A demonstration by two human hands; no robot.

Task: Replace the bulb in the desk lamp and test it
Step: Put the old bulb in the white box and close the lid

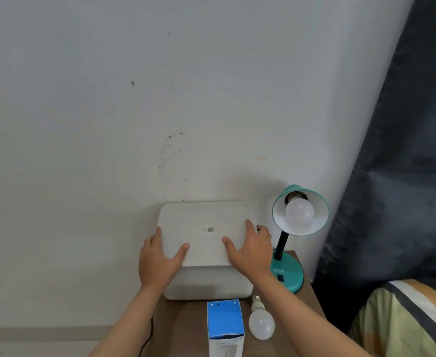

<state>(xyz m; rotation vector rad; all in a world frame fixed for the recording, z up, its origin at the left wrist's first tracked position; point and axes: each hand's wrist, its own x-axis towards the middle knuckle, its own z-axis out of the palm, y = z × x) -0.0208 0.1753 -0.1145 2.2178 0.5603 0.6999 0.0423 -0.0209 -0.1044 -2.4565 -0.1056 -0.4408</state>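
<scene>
A teal desk lamp [287,274] stands at the right of a small wooden table [183,328], its shade tipped toward me with a white bulb [299,212] screwed in the socket, unlit. A second white bulb [261,322] lies loose on the table in front of the lamp base. Beside it stands a blue and white bulb box [225,325]. My left hand [158,258] and my right hand [250,247] grip the left and right edges of the white lid [204,233] on a white plastic container [209,283] behind the box.
The table stands against a grey wall [134,112]. A dark curtain [405,150] hangs at the right, and a striped bed cover [407,318] lies at the lower right. A black cable [147,338] runs down the table's left side.
</scene>
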